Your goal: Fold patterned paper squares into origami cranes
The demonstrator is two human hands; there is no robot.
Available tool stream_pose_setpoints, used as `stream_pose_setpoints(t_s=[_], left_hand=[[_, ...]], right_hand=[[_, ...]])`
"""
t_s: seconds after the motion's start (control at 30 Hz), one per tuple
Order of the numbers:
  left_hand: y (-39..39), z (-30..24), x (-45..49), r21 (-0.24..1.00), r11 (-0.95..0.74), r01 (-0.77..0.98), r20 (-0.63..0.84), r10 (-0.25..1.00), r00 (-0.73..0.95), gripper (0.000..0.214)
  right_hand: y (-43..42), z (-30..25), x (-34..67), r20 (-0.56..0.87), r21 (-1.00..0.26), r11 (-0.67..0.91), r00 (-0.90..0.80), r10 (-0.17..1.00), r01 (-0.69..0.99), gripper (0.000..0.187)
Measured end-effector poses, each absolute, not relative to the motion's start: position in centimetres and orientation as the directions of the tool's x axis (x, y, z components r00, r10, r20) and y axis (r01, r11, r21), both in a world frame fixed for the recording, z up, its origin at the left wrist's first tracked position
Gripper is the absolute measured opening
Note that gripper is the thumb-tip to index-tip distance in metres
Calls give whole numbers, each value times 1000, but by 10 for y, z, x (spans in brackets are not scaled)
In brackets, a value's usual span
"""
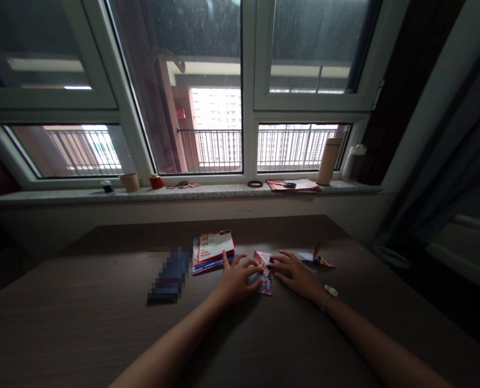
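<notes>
A small folded piece of pink and blue patterned paper [266, 284] lies on the brown table between my two hands. From the left, my left hand [236, 276] holds its edge with the thumb and bent fingertips, while one finger points away from it. My right hand [295, 276] grips the opposite edge with its fingertips, and a bracelet [329, 293] sits on that wrist. Where the fingertips meet the paper, the fine detail is too small to make out. Just beyond my right hand is another folded paper piece [322, 261] with a pointed red tip.
A stack of printed booklets [213, 253] lies beyond my left hand, with a dark pixelated object [169, 277] left of it. The windowsill [215, 193] bears a paper cup [130, 182], a red spool [156, 181], scissors [290, 185] on papers, and two bottles [329, 161].
</notes>
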State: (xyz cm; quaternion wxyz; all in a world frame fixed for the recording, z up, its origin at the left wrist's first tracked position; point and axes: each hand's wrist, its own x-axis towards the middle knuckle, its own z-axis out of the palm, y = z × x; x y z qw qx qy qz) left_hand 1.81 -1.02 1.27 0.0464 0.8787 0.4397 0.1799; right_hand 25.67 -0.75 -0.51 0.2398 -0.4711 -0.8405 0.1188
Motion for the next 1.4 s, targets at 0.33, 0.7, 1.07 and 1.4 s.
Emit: stream_pose_setpoints(t_s=[0.33, 0.7, 1.07, 1.4], left_hand=[[-7, 8, 19, 206, -593, 778, 180, 805, 566, 44], [-5, 9, 18, 173, -595, 785, 122, 804, 582, 48], [-6, 11, 18, 189, -593, 783, 124, 805, 580, 47], [-6, 12, 19, 186, -584, 790, 126, 811, 571, 46]], right_hand=[[-6, -3, 261, 292, -551, 512, -423, 858, 658, 26], [0, -3, 250, 320, -579, 401, -255, 913, 710, 29], [3, -5, 242, 337, -452, 285, -134, 932, 845, 33], [-2, 1, 231, 384, -193, 236, -148, 912, 952, 26]])
